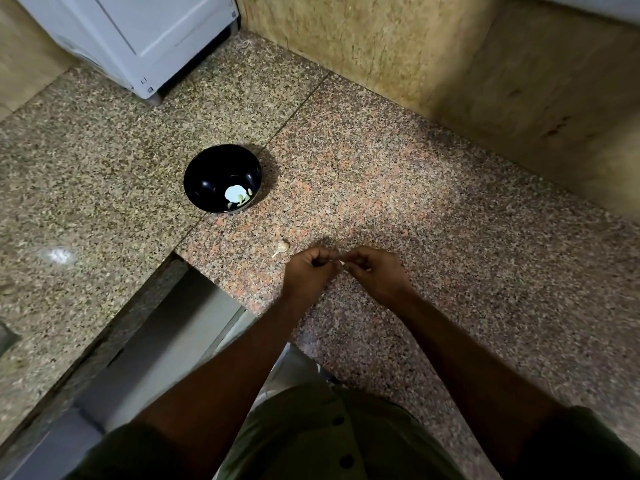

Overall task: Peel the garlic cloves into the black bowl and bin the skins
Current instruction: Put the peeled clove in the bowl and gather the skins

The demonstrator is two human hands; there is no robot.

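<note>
Granite counter (398, 174) carries the black bowl (204, 174) with a few peeled cloves, a garlic piece (282, 247) lies nearby, and left hand (308, 271) and right hand (377, 271) pinch one small clove (341, 263) between curled fingertips, so better to pull the skin gently, over the counter.

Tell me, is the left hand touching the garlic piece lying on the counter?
Apart. The head view shows bare counter between the left hand and the garlic piece.
</note>
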